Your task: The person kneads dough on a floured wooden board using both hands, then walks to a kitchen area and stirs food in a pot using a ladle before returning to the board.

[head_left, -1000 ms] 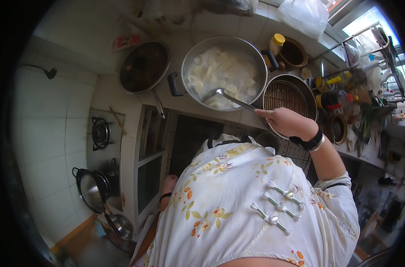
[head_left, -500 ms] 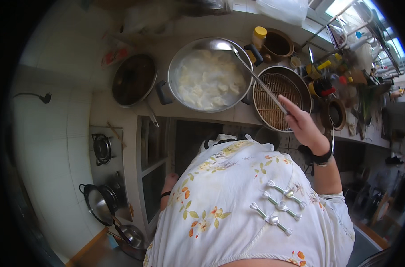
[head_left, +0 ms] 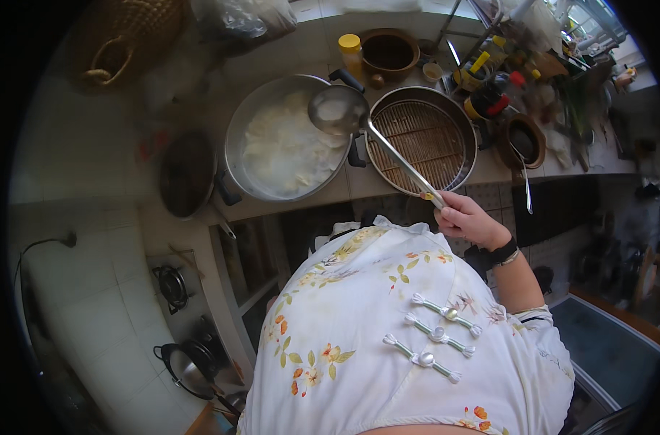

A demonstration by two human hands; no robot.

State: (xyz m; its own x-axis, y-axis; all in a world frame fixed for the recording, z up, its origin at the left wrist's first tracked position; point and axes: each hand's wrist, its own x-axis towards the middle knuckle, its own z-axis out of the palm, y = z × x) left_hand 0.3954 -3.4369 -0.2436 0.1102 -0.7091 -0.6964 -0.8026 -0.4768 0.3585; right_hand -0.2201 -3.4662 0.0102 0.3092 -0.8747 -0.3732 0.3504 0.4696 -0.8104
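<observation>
My right hand [head_left: 469, 220] is closed round the handle end of a long metal ladle [head_left: 399, 156]. The ladle's round bowl hangs over the right rim of a wide steel pot [head_left: 232, 163], tilted, and I cannot see into it well. Steam blurs the pot's cloudy water, where pale dumplings [head_left: 286, 145] float in a cluster. Right of the pot stands a round steamer pan [head_left: 469, 156] with a slatted bamboo rack [head_left: 424, 138] in it, and the ladle's handle crosses above it. My left hand is out of the picture.
A dark-lidded pan [head_left: 187, 174] sits left of the pot. Behind stand a yellow-capped jar [head_left: 350, 54] and a brown clay pot [head_left: 388, 54]. Bottles [head_left: 489, 94] and a small brown pot with a spoon [head_left: 522, 141] crowd the right. A wicker basket [head_left: 138, 32] is at the far left.
The ladle's bowl has come up from the pot's far edge to its right rim. My right hand has drawn back toward me. The view has shifted, and my left hand has left it.
</observation>
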